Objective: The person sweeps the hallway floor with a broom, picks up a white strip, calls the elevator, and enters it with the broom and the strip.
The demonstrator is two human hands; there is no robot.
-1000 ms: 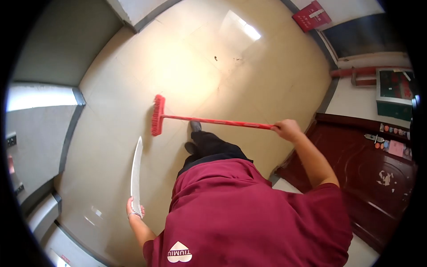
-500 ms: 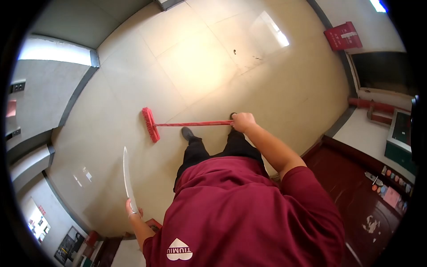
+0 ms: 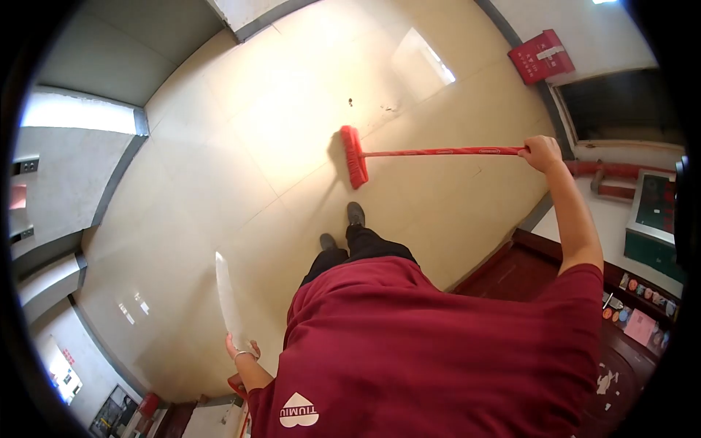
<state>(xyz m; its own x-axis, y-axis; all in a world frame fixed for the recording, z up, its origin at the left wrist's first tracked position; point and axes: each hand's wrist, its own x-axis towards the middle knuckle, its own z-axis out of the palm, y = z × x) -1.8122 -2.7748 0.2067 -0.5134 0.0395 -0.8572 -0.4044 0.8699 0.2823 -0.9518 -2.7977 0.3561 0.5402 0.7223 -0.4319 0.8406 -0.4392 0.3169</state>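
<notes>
The floor (image 3: 182,197) is pale cream, glossy tile, shining brightest toward eleven o'clock. A small dark scrap (image 3: 350,102) lies at twelve o'clock, with fainter dark marks (image 3: 391,109) near it toward one. Grey shoes (image 3: 355,213) stand near the centre; the red broom head (image 3: 354,158) casts shadow there.

Glossy tiled floor (image 3: 182,190) catches a bright glare (image 3: 274,98)

Grey skirting (image 3: 120,179) edges the pale walls (image 3: 66,175). Along the right side are a red box (image 3: 541,57), a dark framed panel (image 3: 621,106), red piping (image 3: 628,171), a green-sided case (image 3: 650,252) and a dark red door (image 3: 504,266) with pale patches (image 3: 606,379).
</notes>
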